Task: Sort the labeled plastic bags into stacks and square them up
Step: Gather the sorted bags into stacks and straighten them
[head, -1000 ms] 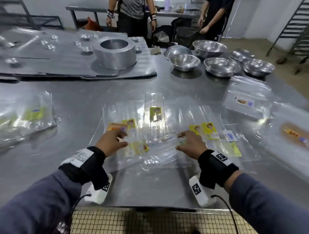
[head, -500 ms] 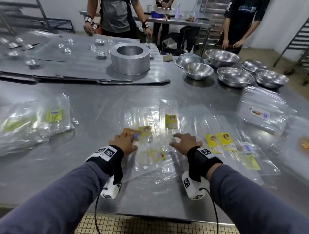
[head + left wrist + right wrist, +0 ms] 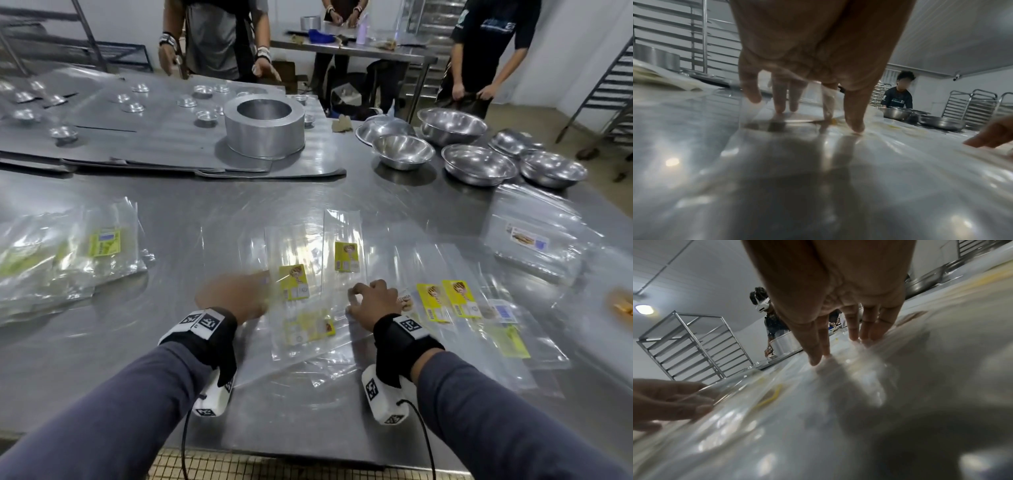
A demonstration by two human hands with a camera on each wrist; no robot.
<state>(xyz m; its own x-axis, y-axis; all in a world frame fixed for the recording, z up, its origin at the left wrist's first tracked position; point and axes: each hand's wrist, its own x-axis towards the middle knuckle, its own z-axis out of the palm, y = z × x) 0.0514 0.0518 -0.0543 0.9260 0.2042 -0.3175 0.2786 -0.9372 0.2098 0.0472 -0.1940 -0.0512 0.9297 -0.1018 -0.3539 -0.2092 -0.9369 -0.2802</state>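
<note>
Several clear plastic bags with yellow labels lie overlapped on the steel table [image 3: 239, 212] in front of me. One yellow-labelled bag [image 3: 294, 282] is just right of my left hand [image 3: 239, 298], which is motion-blurred at the pile's left edge. In the left wrist view my left hand [image 3: 818, 116] has straight fingers, tips down on clear film. My right hand [image 3: 371, 301] arches over the pile's right side, fingertips [image 3: 816, 360] pressing a bag flat. A narrow bag [image 3: 346, 257] lies beyond both hands, and another labelled bag [image 3: 310, 330] sits between my wrists.
A stack of green-labelled bags [image 3: 102, 243] sits at the left, another bag stack [image 3: 527, 236] at the right. More yellow-labelled bags [image 3: 445, 301] spread right of my right hand. Steel bowls [image 3: 402, 150], a round tin [image 3: 263, 126] and flat trays fill the far side. People stand beyond the table.
My right hand slid left, from the two yellow labels to the middle bags. My left hand, then resting on an orange-labelled bag, is now blurred in motion and that label is hidden.
</note>
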